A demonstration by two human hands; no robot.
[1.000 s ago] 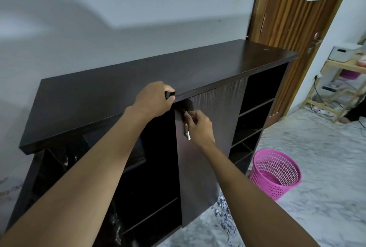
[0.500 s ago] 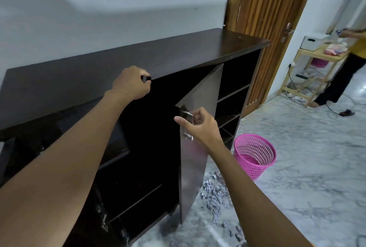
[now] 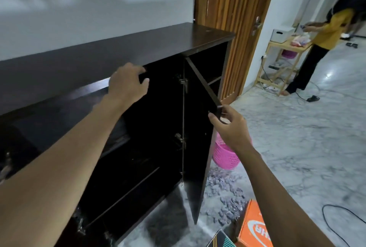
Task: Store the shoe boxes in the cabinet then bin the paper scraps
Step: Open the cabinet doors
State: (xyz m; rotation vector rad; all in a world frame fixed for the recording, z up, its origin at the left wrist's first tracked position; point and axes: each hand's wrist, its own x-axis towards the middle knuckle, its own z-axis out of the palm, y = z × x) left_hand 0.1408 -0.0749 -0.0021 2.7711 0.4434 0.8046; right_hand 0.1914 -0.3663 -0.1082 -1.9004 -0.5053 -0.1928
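The dark brown cabinet [image 3: 99, 58] stands against the wall with both doors open and dark shelves showing inside. My left hand [image 3: 128, 84] grips the top edge of the left door. My right hand [image 3: 229, 126] holds the handle of the right door [image 3: 198, 147], which is swung far out. An orange shoe box [image 3: 253, 227] lies on the floor at the bottom right, under my right forearm. The corner of a dark shoe box [image 3: 219, 239] shows beside it. Grey paper scraps [image 3: 223, 189] are scattered on the floor by the right door. A pink bin [image 3: 223, 155] stands behind my right wrist.
A wooden room door [image 3: 227, 9] is right of the cabinet. A person in a yellow shirt [image 3: 332, 29] stands at a small wooden shelf unit [image 3: 277, 64] at the far right. Black cables [image 3: 336, 217] run across the marble floor.
My right hand has pulled the right door from nearly closed to wide open. My view has shifted right and down, bringing the shoe boxes and the person into sight.
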